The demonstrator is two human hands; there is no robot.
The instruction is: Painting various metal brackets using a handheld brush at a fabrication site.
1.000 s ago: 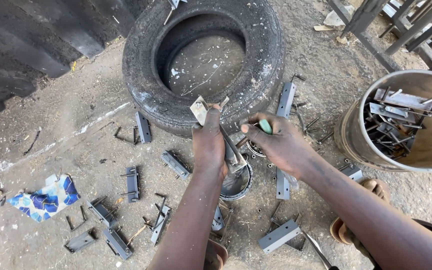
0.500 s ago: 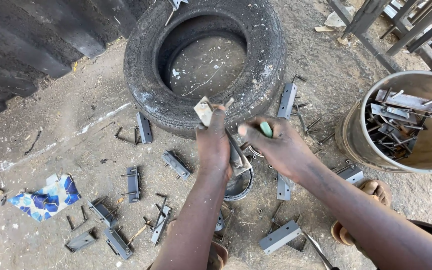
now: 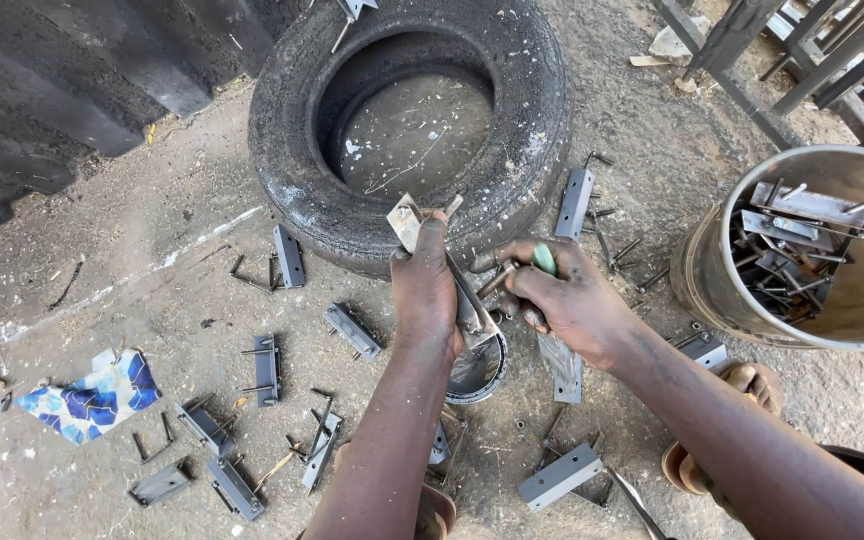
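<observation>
My left hand (image 3: 424, 290) grips a flat metal bracket (image 3: 407, 220) and holds it up in front of the worn black tyre (image 3: 292, 170). My right hand (image 3: 567, 300) is closed around a tool with a green handle (image 3: 544, 259), whose tip meets the bracket close to my left fingers. Both hands hover above a small round metal tin (image 3: 477, 368) on the sandy ground. The tool's working end is hidden between the hands.
Several grey metal brackets with pins lie scattered on the dirt (image 3: 267, 365) (image 3: 560, 475) (image 3: 574, 203). A round bucket (image 3: 712, 290) full of metal parts stands at the right. A blue patterned cloth scrap (image 3: 87, 395) lies at the left. Dark corrugated sheet (image 3: 42, 90) borders the upper left.
Both hands have shifted slightly to the left with the bracket and the tool; the grip is unchanged.
</observation>
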